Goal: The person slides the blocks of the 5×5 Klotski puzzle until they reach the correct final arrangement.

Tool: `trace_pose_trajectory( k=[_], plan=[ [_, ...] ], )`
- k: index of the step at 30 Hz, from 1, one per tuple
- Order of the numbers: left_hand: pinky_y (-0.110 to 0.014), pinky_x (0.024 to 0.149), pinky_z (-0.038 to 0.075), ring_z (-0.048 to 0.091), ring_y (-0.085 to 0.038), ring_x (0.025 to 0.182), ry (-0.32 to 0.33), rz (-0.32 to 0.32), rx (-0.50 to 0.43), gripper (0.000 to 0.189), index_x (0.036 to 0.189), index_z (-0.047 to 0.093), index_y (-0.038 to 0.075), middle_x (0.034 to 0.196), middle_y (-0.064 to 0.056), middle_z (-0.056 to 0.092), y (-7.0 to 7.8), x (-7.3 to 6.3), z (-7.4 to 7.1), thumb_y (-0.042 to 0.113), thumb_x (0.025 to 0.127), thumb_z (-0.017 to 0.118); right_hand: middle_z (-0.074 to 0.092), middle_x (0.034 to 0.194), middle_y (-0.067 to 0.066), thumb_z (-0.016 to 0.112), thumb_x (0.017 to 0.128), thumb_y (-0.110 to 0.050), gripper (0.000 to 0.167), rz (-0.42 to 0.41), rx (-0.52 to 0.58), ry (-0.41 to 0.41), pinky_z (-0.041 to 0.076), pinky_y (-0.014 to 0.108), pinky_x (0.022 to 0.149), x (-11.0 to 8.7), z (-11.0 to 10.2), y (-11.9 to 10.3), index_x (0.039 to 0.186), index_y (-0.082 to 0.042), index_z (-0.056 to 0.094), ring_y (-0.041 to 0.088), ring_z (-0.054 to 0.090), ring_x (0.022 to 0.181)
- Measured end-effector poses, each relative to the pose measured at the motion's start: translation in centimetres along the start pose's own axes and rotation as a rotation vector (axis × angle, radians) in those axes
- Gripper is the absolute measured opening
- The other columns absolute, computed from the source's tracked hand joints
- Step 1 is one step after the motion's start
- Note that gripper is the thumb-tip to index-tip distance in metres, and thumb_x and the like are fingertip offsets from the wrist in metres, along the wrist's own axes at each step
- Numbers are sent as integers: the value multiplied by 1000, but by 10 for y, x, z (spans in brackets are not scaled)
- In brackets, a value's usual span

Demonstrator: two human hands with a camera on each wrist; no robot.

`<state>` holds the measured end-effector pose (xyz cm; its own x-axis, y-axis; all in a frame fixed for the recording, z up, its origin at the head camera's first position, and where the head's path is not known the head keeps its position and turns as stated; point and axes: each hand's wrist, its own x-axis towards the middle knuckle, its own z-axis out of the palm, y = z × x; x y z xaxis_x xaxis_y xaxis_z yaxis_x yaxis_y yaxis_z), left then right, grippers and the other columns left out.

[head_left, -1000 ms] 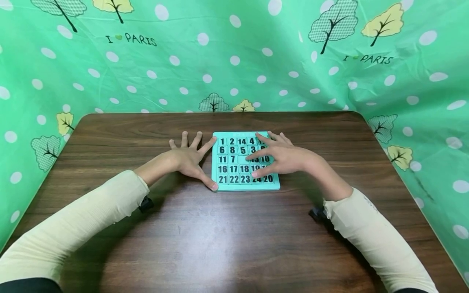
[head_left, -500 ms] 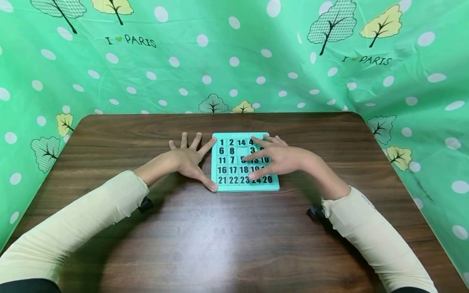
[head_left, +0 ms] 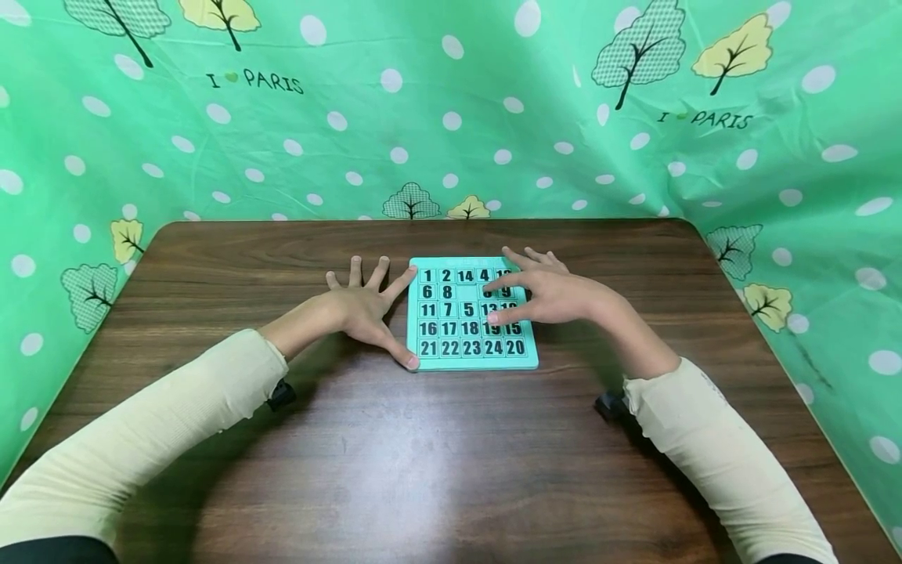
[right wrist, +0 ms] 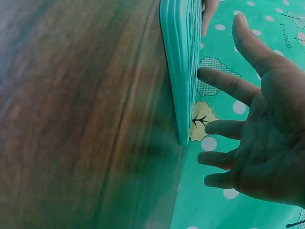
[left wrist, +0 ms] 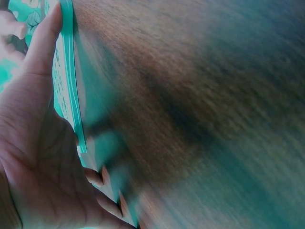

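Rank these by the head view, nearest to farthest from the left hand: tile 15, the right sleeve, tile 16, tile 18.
From the left hand:
1. Tile 16: left end of its row.
2. Tile 18: middle of that row.
3. Tile 15: right end of that row.
4. Right sleeve: far right, lower down.

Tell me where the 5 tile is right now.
In the head view, the 5 tile sits at the centre of the board, between the 7 on its left and the 13 on its right, directly above the 18.
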<state>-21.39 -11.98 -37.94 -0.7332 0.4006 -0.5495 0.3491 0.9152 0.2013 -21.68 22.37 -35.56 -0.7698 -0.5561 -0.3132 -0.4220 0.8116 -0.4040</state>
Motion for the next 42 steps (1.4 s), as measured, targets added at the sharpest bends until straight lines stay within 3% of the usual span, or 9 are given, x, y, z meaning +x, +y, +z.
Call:
trace_pose_trajectory(
  k=[10, 13, 23, 30, 42],
  plan=[
    [-97, 122, -9, -31, -63, 165, 5, -13, 5, 163, 175, -28, 45, 186, -20, -29, 0, -2, -2, 99, 68, 81, 1, 192, 21, 73, 102, -70, 83, 10, -22, -22, -2, 79, 138, 22, -1, -6, 173, -32, 50, 57, -2, 175],
    [-97, 121, -9, -31, -63, 165, 3, -8, 4, 163, 175, -29, 45, 186, -20, -29, 0, -2, -2, 100, 68, 81, 2, 191, 22, 73, 103, -69, 82, 7, -31, -36, -2, 79, 138, 27, -1, -7, 172, -32, 51, 57, -2, 175],
    [-96, 122, -9, -32, -63, 164, -3, -8, 5, 163, 175, -29, 44, 186, -20, -30, 1, -2, -2, 99, 68, 81, 10, 190, 22, 75, 103, -65, 66, -47, 4, -75, -1, 82, 136, 14, -4, -9, 159, -29, 68, 62, -1, 174],
    [-96, 121, -10, -33, -62, 164, -8, -1, 0, 163, 174, -30, 45, 186, -19, -31, 1, -1, -1, 99, 68, 81, 7, 191, 23, 72, 104, -66, 74, 37, -17, -3, -2, 81, 136, 12, -7, 4, 166, -28, 60, 59, -1, 174],
    [-96, 122, -9, -32, -64, 164, -12, -1, 16, 163, 175, -30, 43, 186, -20, -30, 2, 0, -1, 100, 68, 80, 3, 192, 21, 72, 103, -68, 78, 8, -5, -46, -5, 79, 137, 19, 2, -1, 170, -34, 53, 58, -4, 175]
  ],
)
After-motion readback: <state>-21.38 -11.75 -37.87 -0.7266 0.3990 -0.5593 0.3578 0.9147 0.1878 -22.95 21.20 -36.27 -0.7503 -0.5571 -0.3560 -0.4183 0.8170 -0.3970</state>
